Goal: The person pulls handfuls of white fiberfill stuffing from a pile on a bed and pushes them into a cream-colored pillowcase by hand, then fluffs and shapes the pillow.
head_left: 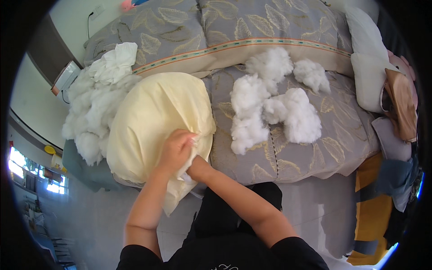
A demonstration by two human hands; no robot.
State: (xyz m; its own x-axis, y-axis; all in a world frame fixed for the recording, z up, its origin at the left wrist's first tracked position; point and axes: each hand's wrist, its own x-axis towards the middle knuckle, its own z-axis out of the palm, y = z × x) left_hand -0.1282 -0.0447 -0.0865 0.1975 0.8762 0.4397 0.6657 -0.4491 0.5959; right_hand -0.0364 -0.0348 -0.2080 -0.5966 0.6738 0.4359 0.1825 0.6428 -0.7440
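A plump cream cushion cover point(153, 108) lies on the sofa's front edge, bulging as if filled. My left hand point(177, 146) is closed on the fabric at its near right side, thumb and fingers pinched together. Close beside it, my right hand point(199, 169) reaches into the cover's opening, so its fingers are hidden. A bit of white shows at the opening between my wrists. Below them, a loose corner of the cover hangs over the edge. Several clumps of white fiber stuffing point(301, 117) lie to the right, and a larger heap of stuffing point(94, 108) rests at the left.
The grey leaf-patterned sofa point(333, 121) spans the scene, with a striped band along its back. White cloth point(114, 63) tops the left heap. At the far right are a white pillow point(366, 76) and a brown item point(399, 108). A box point(67, 76) stands at the left.
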